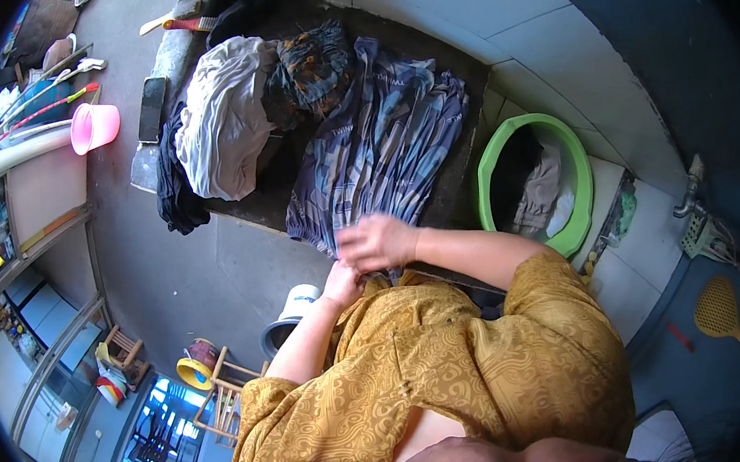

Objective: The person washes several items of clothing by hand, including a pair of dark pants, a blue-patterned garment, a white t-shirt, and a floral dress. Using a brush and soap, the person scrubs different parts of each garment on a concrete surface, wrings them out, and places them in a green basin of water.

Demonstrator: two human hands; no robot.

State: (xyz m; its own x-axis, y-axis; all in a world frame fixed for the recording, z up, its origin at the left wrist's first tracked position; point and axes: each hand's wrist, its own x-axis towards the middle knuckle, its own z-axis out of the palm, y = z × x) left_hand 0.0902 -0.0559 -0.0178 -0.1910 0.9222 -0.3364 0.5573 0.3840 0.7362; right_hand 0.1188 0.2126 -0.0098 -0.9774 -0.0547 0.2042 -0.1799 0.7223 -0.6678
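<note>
A blue-grey patterned garment lies spread in long folds over a dark slab. My left hand is closed at the garment's near edge and seems to grip it; part of the fingers is hidden. Just above it, my right hand is over the near end of the cloth, its fingers smeared by motion. To the left of the garment are a bunched dark floral cloth, a pale grey cloth and a black cloth.
A green tub with clothes inside stands right of the slab. A brush and a dark block lie at its far left. A white bucket stands near my left forearm. A tap is on the right, a pink bucket far left.
</note>
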